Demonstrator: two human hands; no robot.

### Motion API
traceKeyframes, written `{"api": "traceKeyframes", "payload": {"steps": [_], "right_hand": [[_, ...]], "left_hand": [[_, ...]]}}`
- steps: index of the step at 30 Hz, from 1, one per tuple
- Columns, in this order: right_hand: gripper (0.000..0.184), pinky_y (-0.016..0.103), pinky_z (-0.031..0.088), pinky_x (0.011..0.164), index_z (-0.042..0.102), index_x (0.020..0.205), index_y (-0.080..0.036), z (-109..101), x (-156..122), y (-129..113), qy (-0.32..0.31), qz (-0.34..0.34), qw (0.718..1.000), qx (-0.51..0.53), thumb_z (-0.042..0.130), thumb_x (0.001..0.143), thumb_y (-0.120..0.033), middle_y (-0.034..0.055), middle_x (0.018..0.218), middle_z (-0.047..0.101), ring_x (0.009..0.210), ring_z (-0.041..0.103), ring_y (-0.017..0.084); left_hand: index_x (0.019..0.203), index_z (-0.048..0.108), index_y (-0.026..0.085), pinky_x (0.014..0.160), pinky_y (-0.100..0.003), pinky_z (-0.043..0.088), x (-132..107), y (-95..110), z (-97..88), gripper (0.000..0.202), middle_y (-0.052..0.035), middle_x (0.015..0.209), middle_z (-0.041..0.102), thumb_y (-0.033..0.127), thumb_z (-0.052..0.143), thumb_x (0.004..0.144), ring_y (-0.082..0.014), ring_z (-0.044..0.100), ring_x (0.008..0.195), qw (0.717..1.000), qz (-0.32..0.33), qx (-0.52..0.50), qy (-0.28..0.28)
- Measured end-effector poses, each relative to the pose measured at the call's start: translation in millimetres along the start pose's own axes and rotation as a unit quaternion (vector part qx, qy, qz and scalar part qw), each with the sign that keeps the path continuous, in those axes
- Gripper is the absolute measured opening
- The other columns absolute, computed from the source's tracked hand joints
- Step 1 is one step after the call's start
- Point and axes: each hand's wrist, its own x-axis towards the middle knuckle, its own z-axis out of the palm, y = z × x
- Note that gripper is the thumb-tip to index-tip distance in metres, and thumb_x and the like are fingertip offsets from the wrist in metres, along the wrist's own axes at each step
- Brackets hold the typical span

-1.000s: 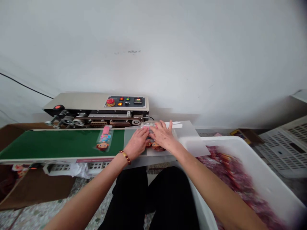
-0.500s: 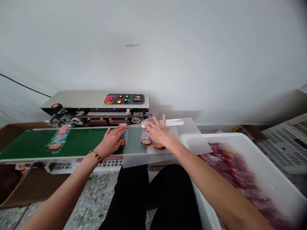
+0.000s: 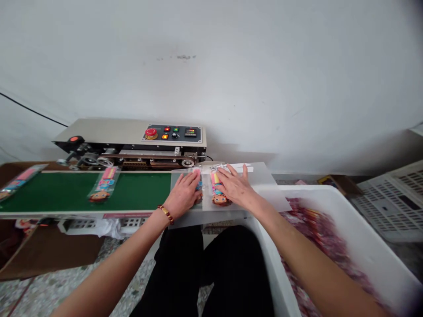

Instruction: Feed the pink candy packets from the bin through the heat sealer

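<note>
My left hand [image 3: 185,193] lies flat with fingers stretched over a clear packet [image 3: 199,186] holding a small cartoon-figure item, partly hidden under the fingers. Just to its right, my right hand [image 3: 236,187] has its fingers spread on a second packet [image 3: 218,199], whose brown-haired figure head faces me. Both packets rest on a translucent sheet [image 3: 264,193] at the right end of the green conveyor belt [image 3: 139,189]. Farther left on the belt is another such packet [image 3: 103,185], and one more packet [image 3: 21,181] lies at the belt's far left.
Behind the belt stands a band sealing machine [image 3: 132,136] with a red stop button and lit switches. A white tub [image 3: 317,189] of reddish packets is at my right. Scissors [image 3: 220,167] lie behind my right hand. A cardboard box [image 3: 59,255] sits below left; a grey crate [image 3: 393,198] stands far right.
My left hand has left one packet and moved right onto another. The released packet and the one ahead have travelled left along the belt. My right hand has shifted slightly right.
</note>
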Motion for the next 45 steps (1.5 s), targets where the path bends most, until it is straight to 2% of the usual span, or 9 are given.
{"api": "traceKeyframes", "payload": {"steps": [8, 13, 19, 25, 30, 33, 35, 39, 45], "right_hand": [[0.035, 0.08, 0.0, 0.116, 0.064, 0.132, -0.027, 6.8, 18.3, -11.9, 0.02, -0.023, 0.999, -0.008, 0.046, 0.103, -0.034, 0.0095, 0.149, 0.057, 0.148, 0.033, 0.038], [0.035, 0.081, 0.002, 0.115, 0.066, 0.129, -0.026, 13.6, 39.6, -27.8, 0.018, -0.042, 0.999, 0.004, 0.043, 0.105, -0.037, 0.01, 0.143, 0.061, 0.146, 0.035, 0.039], [0.037, 0.08, 0.002, 0.115, 0.062, 0.134, -0.025, 0.8, 14.3, -18.1, 0.022, 0.004, 1.0, 0.005, 0.04, 0.105, -0.029, 0.0104, 0.151, 0.056, 0.147, 0.036, 0.038], [0.04, 0.081, 0.008, 0.115, 0.057, 0.14, -0.025, 0.2, -12.6, -2.2, 0.0, 0.002, 1.0, -0.021, 0.045, 0.104, -0.033, 0.0083, 0.157, 0.05, 0.149, 0.033, 0.038], [0.04, 0.08, 0.005, 0.116, 0.058, 0.14, -0.024, 3.3, 3.4, -17.3, -0.015, -0.011, 1.0, -0.018, 0.049, 0.103, -0.033, 0.008, 0.155, 0.053, 0.15, 0.03, 0.039], [0.041, 0.08, 0.004, 0.117, 0.058, 0.14, -0.022, 4.3, 17.0, -28.5, -0.027, -0.018, 0.999, 0.007, 0.051, 0.102, -0.034, 0.0082, 0.154, 0.053, 0.15, 0.031, 0.04], [0.04, 0.079, 0.004, 0.117, 0.06, 0.139, -0.021, 6.4, 24.0, -33.7, -0.02, -0.023, 0.999, 0.014, 0.051, 0.102, -0.035, 0.0088, 0.152, 0.055, 0.149, 0.032, 0.039], [0.039, 0.079, 0.004, 0.117, 0.06, 0.139, -0.024, 9.3, 25.7, -33.9, 0.006, -0.036, 0.999, 0.011, 0.048, 0.103, -0.035, 0.0086, 0.151, 0.056, 0.148, 0.034, 0.039], [0.041, 0.081, 0.005, 0.115, 0.058, 0.141, -0.026, 1.9, 0.1, -2.9, 0.014, 0.008, 1.0, -0.018, 0.043, 0.104, -0.037, 0.0096, 0.155, 0.052, 0.149, 0.033, 0.039]], "left_hand": [[0.134, 0.06, 0.021, 0.12, -0.07, 0.023, -35.3, -54.2, -39.9, 0.043, -0.0174, 0.151, 0.054, 0.024, 0.054, 0.091, -0.0366, 0.051, 0.139, 0.992, -0.092, 0.086, 0.025], [0.123, 0.065, 0.02, 0.124, -0.061, 0.025, -15.8, -19.8, -35.2, 0.033, -0.015, 0.135, 0.067, 0.024, 0.046, 0.097, -0.0291, 0.061, 0.128, 0.997, -0.045, 0.035, 0.044], [0.142, 0.052, 0.016, 0.123, -0.055, 0.033, 10.6, 14.3, 2.1, 0.046, -0.0191, 0.152, 0.051, 0.023, 0.052, 0.096, -0.0298, 0.044, 0.147, 0.999, 0.012, -0.042, 0.009], [0.143, 0.05, 0.017, 0.124, -0.059, 0.03, 0.1, -19.9, -8.3, 0.047, -0.0184, 0.155, 0.048, 0.025, 0.052, 0.097, -0.0308, 0.04, 0.149, 0.999, 0.04, -0.016, -0.019], [0.143, 0.05, 0.015, 0.124, -0.056, 0.031, -23.6, -57.9, -43.1, 0.048, -0.0171, 0.156, 0.048, 0.028, 0.053, 0.097, -0.0298, 0.042, 0.148, 0.999, -0.005, 0.02, -0.048], [0.135, 0.057, 0.015, 0.121, -0.069, 0.025, -34.3, -70.0, -61.2, 0.038, -0.0175, 0.15, 0.055, 0.024, 0.051, 0.097, -0.0347, 0.05, 0.141, 0.995, -0.056, 0.069, -0.034], [0.127, 0.061, 0.015, 0.121, -0.071, 0.023, -31.4, -64.5, -63.2, 0.032, -0.0177, 0.143, 0.061, 0.023, 0.049, 0.098, -0.0355, 0.055, 0.136, 0.994, -0.071, 0.085, 0.001], [0.136, 0.057, 0.017, 0.123, -0.051, 0.036, -4.5, -24.9, -37.0, 0.038, -0.0148, 0.146, 0.06, 0.026, 0.046, 0.1, -0.0264, 0.054, 0.138, 0.999, 0.005, 0.031, 0.012], [0.147, 0.048, 0.018, 0.124, -0.06, 0.029, 10.6, -2.5, -6.6, 0.05, -0.0164, 0.159, 0.043, 0.029, 0.051, 0.098, -0.0318, 0.037, 0.15, 0.998, 0.044, -0.003, -0.036]]}}
